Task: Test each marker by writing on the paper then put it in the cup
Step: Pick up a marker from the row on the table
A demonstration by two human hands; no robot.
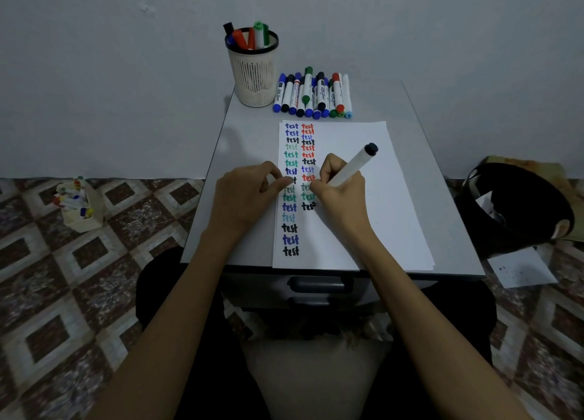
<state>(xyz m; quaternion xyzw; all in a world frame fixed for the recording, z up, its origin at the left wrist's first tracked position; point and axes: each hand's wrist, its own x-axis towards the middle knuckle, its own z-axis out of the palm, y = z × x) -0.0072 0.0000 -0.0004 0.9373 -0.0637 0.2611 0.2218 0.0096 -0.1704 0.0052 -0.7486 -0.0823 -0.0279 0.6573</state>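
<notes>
A white sheet of paper (363, 204) lies on the small grey table (448, 217), with two columns of the word "test" in blue, black, green and red. My right hand (339, 192) grips a white marker with a black end (355, 163), its tip hidden beside a black "test" in the second column. My left hand (249, 195) rests on the paper's left edge, fingers curled; whether it holds a cap is hidden. A cream mesh cup (254, 72) at the table's far end holds several markers. A pile of markers (313, 95) lies right of the cup.
On the patterned tile floor, a small cream box of markers (77, 203) sits at the left. A black bin (518, 211) stands to the right of the table, with a loose sheet (521, 268) on the floor by it. A drawer handle (319, 283) faces me below the table's edge.
</notes>
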